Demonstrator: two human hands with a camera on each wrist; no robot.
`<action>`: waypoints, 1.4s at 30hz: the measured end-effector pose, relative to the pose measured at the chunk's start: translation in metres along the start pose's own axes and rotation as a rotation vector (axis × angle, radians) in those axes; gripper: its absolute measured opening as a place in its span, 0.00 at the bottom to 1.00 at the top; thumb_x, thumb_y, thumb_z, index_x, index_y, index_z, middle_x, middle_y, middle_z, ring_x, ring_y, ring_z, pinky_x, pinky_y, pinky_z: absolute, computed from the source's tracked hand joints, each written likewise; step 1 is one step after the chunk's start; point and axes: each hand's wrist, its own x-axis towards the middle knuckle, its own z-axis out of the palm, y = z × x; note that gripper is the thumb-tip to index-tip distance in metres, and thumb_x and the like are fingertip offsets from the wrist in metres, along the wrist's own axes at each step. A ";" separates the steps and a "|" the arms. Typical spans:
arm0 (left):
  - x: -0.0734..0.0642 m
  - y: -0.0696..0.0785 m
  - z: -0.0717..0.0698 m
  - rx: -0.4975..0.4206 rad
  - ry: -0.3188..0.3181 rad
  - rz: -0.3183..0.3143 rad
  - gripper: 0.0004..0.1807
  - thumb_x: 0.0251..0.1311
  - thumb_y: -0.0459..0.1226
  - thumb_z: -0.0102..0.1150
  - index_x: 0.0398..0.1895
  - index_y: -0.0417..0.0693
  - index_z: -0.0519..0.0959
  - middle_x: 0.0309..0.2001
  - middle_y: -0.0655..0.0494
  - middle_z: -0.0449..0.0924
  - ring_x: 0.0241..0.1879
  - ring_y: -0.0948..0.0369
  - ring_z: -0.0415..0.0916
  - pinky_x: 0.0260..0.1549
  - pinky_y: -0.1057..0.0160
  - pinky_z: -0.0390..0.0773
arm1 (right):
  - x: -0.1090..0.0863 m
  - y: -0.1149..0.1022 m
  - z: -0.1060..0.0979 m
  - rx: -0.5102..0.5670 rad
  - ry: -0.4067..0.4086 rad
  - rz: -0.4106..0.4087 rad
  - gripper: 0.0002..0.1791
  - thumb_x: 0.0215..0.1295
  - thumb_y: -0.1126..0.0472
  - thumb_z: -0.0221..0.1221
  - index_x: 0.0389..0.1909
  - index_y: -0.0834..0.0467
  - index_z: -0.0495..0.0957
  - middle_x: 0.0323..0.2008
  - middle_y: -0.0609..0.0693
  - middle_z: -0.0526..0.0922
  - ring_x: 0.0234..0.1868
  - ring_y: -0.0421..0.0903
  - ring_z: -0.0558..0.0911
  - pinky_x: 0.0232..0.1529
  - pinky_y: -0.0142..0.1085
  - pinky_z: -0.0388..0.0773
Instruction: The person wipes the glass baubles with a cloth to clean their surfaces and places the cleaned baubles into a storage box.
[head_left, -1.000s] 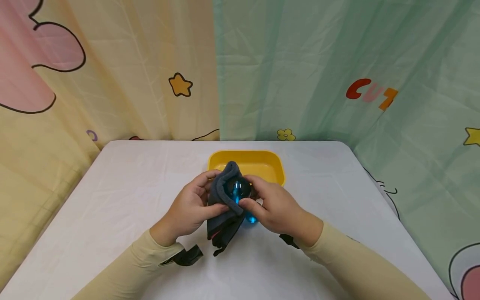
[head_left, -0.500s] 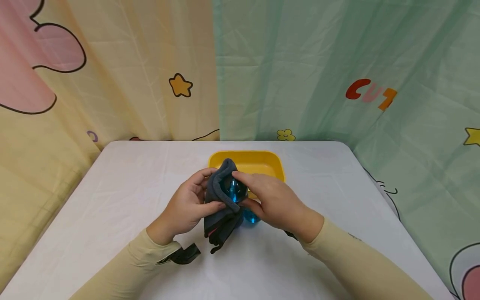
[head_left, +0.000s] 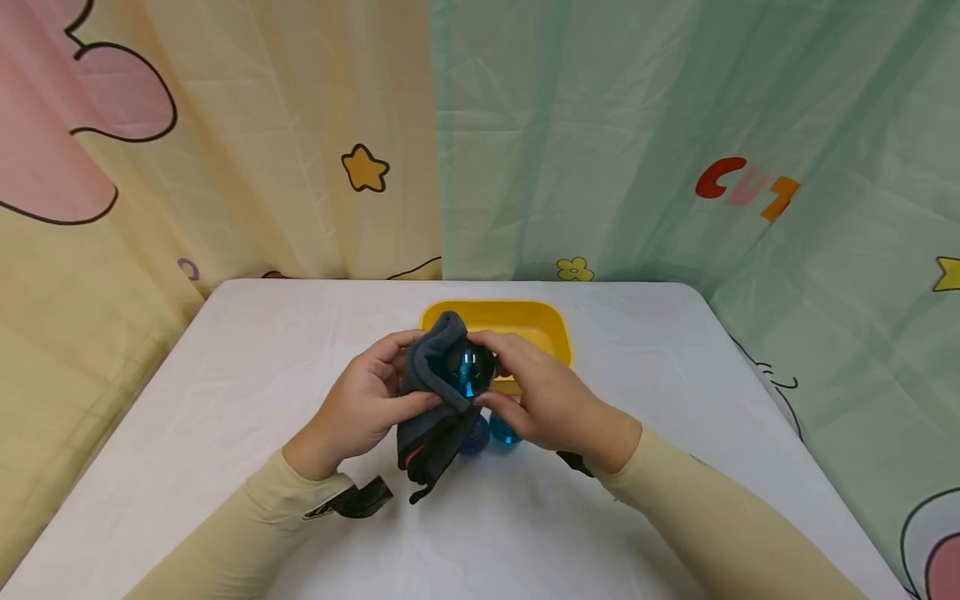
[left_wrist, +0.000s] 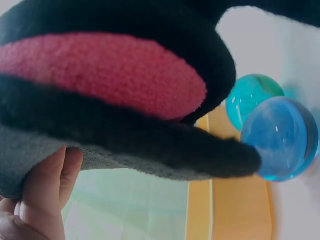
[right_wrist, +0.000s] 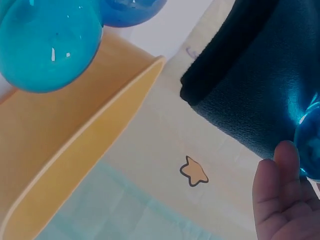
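Note:
My left hand (head_left: 356,410) grips a dark grey fleece piece (head_left: 422,367) with black, strip-like ends hanging from it. Its top edge curls open towards the right, and the left wrist view shows a pink patch (left_wrist: 115,70) bordered in black. A clear blue ball (head_left: 474,371) is pinched between thumb and fingers of my right hand (head_left: 551,400), at the mouth of the fleece. Below the hands, a turquoise ball (head_left: 504,429) and a darker blue ball (head_left: 476,438) lie side by side on the table. Part of the held ball is hidden by the fleece.
Behind the hands stands a shallow yellow tray (head_left: 555,337) on the white-covered table (head_left: 300,333). Patterned curtains (head_left: 600,142) hang around the table's back and sides. A black strap (head_left: 360,500) dangles at the left wrist.
The left hand and fleece have shifted slightly left. The right hand's fingers have moved around the ball at the fleece's mouth. The darker blue ball on the table has come into view.

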 end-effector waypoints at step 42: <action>-0.030 -0.004 -0.059 0.000 0.181 -0.101 0.34 0.60 0.17 0.65 0.69 0.41 0.69 0.52 0.60 0.87 0.48 0.65 0.88 0.45 0.66 0.88 | 0.131 0.100 0.032 -0.213 -0.725 0.490 0.38 0.74 0.49 0.65 0.81 0.41 0.61 0.75 0.47 0.72 0.75 0.51 0.70 0.80 0.52 0.65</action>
